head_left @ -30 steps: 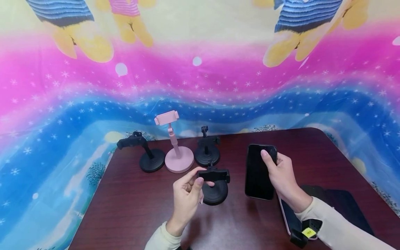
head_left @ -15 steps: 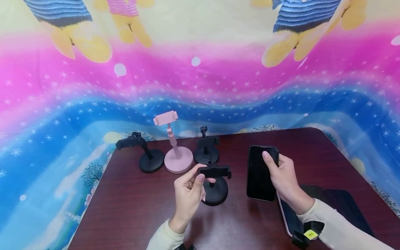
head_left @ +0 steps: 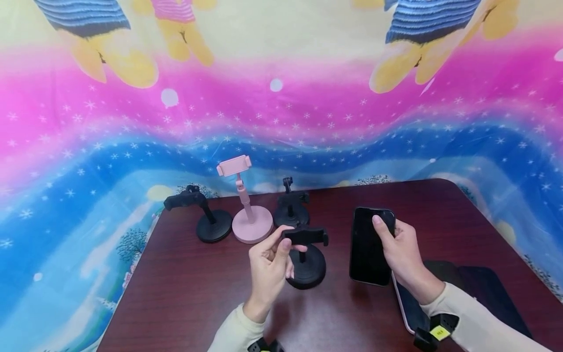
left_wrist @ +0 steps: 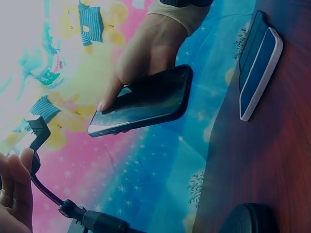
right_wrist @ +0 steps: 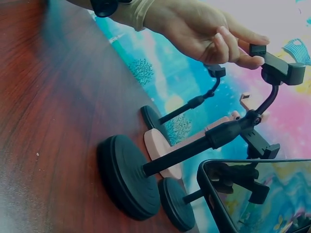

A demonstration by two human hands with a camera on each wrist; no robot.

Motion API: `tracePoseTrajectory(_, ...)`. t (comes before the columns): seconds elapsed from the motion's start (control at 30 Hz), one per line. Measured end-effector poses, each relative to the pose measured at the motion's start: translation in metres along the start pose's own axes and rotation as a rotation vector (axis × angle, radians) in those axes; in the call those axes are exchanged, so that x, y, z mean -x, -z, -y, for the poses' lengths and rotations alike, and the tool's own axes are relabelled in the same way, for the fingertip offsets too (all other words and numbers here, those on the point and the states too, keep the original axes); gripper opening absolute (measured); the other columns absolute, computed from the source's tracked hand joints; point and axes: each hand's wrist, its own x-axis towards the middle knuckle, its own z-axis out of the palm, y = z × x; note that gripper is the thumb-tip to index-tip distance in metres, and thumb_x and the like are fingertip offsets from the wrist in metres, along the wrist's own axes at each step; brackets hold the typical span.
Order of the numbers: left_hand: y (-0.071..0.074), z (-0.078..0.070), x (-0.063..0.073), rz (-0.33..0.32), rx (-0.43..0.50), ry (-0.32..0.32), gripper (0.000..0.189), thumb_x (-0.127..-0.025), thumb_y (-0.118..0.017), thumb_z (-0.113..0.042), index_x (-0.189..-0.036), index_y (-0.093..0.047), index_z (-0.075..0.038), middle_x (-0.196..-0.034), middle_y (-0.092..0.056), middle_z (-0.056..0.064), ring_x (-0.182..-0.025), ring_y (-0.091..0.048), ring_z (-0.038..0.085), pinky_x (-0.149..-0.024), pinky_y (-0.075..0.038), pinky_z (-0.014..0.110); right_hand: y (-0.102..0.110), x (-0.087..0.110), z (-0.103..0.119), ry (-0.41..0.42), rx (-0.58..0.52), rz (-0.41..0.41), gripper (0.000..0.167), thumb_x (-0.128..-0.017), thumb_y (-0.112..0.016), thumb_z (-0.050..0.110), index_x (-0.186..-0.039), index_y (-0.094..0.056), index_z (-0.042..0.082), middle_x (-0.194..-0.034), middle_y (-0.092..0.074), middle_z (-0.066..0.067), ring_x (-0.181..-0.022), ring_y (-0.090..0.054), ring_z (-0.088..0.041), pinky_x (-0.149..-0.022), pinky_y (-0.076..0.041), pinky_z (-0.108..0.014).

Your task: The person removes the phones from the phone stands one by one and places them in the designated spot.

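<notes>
My left hand (head_left: 269,271) pinches the left end of the clamp (head_left: 306,236) on a black phone stand, thumb in front and forefinger behind. That stand's round base (head_left: 308,271) rests on the table, and its jointed neck shows in the right wrist view. In my right hand (head_left: 406,256) is a black smartphone (head_left: 371,249), gripped by its right side with the thumb across the dark screen. The phone (left_wrist: 146,99) is held up to the right of the stand, apart from the clamp. In the left wrist view only the left fingers (left_wrist: 19,179) show at the edge.
Behind stand a black phone stand (head_left: 213,225) at left, a pink one (head_left: 252,225) and another black one (head_left: 290,212). A dark tablet or case with a pale edge (head_left: 484,288) lies under the right forearm. A patterned cloth (head_left: 281,112) hangs behind the table (head_left: 184,293).
My left hand has moved slightly right and up, and the clamp has risen with it. The stand's base sits slightly further right. My right hand and the phone have drifted a little right and down.
</notes>
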Motion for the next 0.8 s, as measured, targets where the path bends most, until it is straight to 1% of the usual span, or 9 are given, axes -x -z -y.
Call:
tracePoseTrajectory(0.17,-0.004,0.001,-0.004,0.006,0.015,-0.017,0.022,-0.103,-0.053,0.001,-0.119,-0.062,0.013,-0.078,-0.066,0.037,-0.032,-0.041,0.025,-0.032,-0.043,0.029,0.003,0.001,-0.004,-0.015,0.033,-0.009,0.023,-0.105,-0.056,0.023,-0.089,-0.073,0.018,-0.079,-0.076,0.014,-0.072,-0.071,-0.001,-0.065,-0.059,-0.020)
tracePoseTrajectory(0.3,-0.007,0.002,-0.007,0.008,0.027,-0.035,0.023,-0.103,-0.053,0.000,-0.118,-0.061,0.015,-0.078,-0.066,0.037,-0.032,-0.040,0.029,-0.030,-0.041,0.034,0.006,0.001,-0.006,-0.015,0.079,-0.003,0.024,-0.105,-0.055,0.024,-0.091,-0.073,0.018,-0.078,-0.075,0.016,-0.072,-0.071,-0.001,-0.064,-0.059,-0.020)
tracePoseTrajectory(0.37,-0.009,0.002,-0.009,0.007,0.023,-0.040,0.023,-0.103,-0.053,0.000,-0.118,-0.062,0.014,-0.078,-0.066,0.037,-0.032,-0.041,0.028,-0.030,-0.041,0.033,0.008,0.001,-0.007,-0.015,0.096,-0.002,0.023,-0.105,-0.055,0.024,-0.091,-0.072,0.018,-0.078,-0.075,0.016,-0.071,-0.071,-0.001,-0.064,-0.059,-0.021)
tracePoseTrajectory(0.47,-0.012,0.002,-0.012,0.005,0.025,-0.044,0.022,-0.103,-0.054,-0.001,-0.118,-0.062,0.014,-0.080,-0.067,0.037,-0.033,-0.041,0.026,-0.031,-0.043,0.030,0.010,0.000,-0.009,-0.011,0.126,-0.016,0.026,-0.105,-0.056,0.025,-0.088,-0.072,0.015,-0.073,-0.073,0.016,-0.067,-0.068,0.001,-0.061,-0.057,-0.020)
tracePoseTrajectory(0.53,-0.015,0.002,-0.014,0.008,0.032,-0.048,0.022,-0.103,-0.053,-0.001,-0.118,-0.062,0.013,-0.080,-0.067,0.037,-0.032,-0.041,0.025,-0.032,-0.044,0.028,0.011,0.000,-0.011,-0.012,0.131,-0.032,0.026,-0.105,-0.056,0.023,-0.086,-0.072,0.012,-0.071,-0.072,0.015,-0.066,-0.065,0.001,-0.060,-0.055,-0.020)
tracePoseTrajectory(0.6,-0.018,0.002,-0.016,0.009,0.049,-0.053,0.023,-0.103,-0.053,-0.001,-0.118,-0.061,0.014,-0.080,-0.066,0.038,-0.032,-0.040,0.026,-0.032,-0.043,0.028,0.012,0.001,-0.012,-0.013,0.134,-0.048,0.027,-0.105,-0.057,0.023,-0.084,-0.071,0.012,-0.069,-0.070,0.014,-0.064,-0.062,0.001,-0.059,-0.054,-0.020)
tracePoseTrajectory(0.8,-0.029,0.003,-0.023,0.006,0.075,-0.060,0.025,-0.104,-0.052,-0.002,-0.120,-0.060,0.015,-0.080,-0.065,0.040,-0.032,-0.040,0.025,-0.031,-0.042,0.029,0.014,0.004,-0.015,-0.021,0.063,-0.055,0.026,-0.104,-0.057,0.021,-0.083,-0.072,0.020,-0.071,-0.073,0.014,-0.064,-0.067,0.001,-0.059,-0.056,-0.019)
